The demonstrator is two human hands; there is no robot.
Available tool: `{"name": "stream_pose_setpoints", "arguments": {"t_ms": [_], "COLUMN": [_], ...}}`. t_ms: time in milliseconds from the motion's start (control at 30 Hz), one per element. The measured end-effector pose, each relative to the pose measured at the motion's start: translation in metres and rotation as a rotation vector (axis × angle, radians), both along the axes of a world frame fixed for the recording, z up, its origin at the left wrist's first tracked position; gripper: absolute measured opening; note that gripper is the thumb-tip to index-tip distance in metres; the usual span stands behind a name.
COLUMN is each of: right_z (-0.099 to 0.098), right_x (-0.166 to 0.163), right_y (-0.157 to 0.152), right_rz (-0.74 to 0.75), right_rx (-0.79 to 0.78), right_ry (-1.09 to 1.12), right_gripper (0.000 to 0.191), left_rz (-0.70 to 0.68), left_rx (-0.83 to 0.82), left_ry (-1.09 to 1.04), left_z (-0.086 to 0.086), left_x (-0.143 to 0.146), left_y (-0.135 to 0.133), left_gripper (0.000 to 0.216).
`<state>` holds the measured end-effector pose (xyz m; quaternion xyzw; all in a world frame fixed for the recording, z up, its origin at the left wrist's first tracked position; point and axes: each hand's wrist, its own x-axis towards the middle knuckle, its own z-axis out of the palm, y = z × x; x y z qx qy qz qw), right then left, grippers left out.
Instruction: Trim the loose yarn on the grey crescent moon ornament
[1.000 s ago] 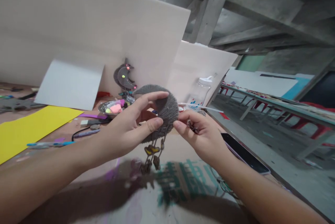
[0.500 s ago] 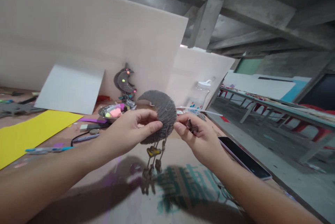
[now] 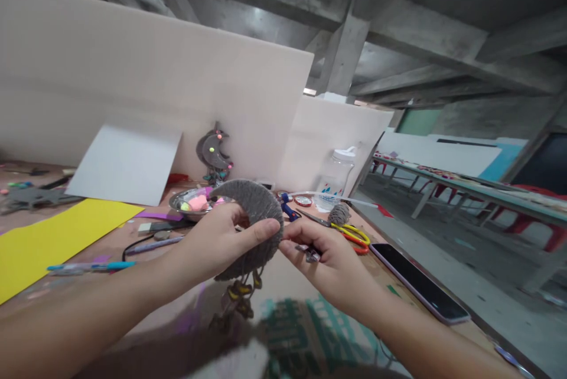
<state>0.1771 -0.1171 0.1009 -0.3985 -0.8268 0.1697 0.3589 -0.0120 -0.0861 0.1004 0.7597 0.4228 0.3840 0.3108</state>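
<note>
My left hand (image 3: 217, 240) is closed on a crescent moon (image 3: 261, 205) wrapped in grey yarn, its thumb flat on the front face. Strings hang from the moon's lower side, bearing small yellow and brown ornaments (image 3: 239, 291). At the moon's right edge, my right hand (image 3: 332, 264) is closed in a pinch, fingertips touching or very near the yarn. A small crumpled, dark purplish piece (image 3: 309, 253) sits in its curled fingers. Whether the fingertips also grip a yarn end is too small to tell.
Behind stand a decorated moon (image 3: 215, 152), a metal bowl (image 3: 177, 205) of colourful bits and a clear bottle (image 3: 334, 178). To the right lie a blue glue gun (image 3: 290, 208), scissors (image 3: 357, 237), a yarn ball (image 3: 339, 213) and a phone (image 3: 419, 281). Yellow paper (image 3: 66, 237) and pens (image 3: 93, 267) lie left.
Both hands and the moon have moved down and a little left, and the moon's hanging ornaments have swung. The scissors, yarn ball and glue gun have come into sight behind my right hand.
</note>
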Motion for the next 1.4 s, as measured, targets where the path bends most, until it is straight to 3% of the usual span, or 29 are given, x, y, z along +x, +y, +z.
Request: {"name": "stream_pose_setpoints", "arguments": {"t_ms": [200,367,633,833,933,1000,1033,1200,1400], "right_z": [-0.003,-0.003,-0.003,-0.005,-0.003,-0.001,0.000,0.001,0.001], "right_x": [-0.003,-0.003,-0.001,-0.002,0.000,0.001,0.001,0.002,0.003], "right_y": [0.001,0.001,0.002,0.001,0.002,0.003,0.003,0.003,0.003], "right_rz": [0.088,0.047,-0.009,0.010,-0.023,-0.042,-0.047,-0.054,-0.072], "right_rx": [-0.109,-0.102,-0.050,-0.068,-0.048,-0.033,-0.029,-0.020,-0.005], "right_ry": [0.077,0.047,0.022,0.020,0.033,0.046,0.053,0.050,0.079], "right_gripper": [0.010,0.016,0.015,0.016,0.017,0.018,0.018,0.019,0.019], "left_rz": [0.038,-0.034,-0.114,-0.053,-0.196,-0.341,-0.347,-0.143,-0.155], "left_rx": [0.072,0.065,-0.032,-0.138,-0.176,-0.204,-0.196,-0.030,0.035], "left_ry": [-0.077,-0.094,-0.094,-0.015,-0.041,-0.077,-0.093,-0.036,0.021], "left_z": [-0.010,-0.017,0.002,0.006,0.010,0.013,0.014,0.011,0.012], "left_x": [0.001,-0.005,0.001,-0.004,-0.010,-0.012,-0.013,-0.011,-0.013], "left_y": [-0.004,0.000,-0.001,-0.002,0.002,0.006,0.007,0.010,0.010], "left_gripper": [0.039,0.033,0.034,0.036,0.016,0.017,0.016,0.030,0.022]}}
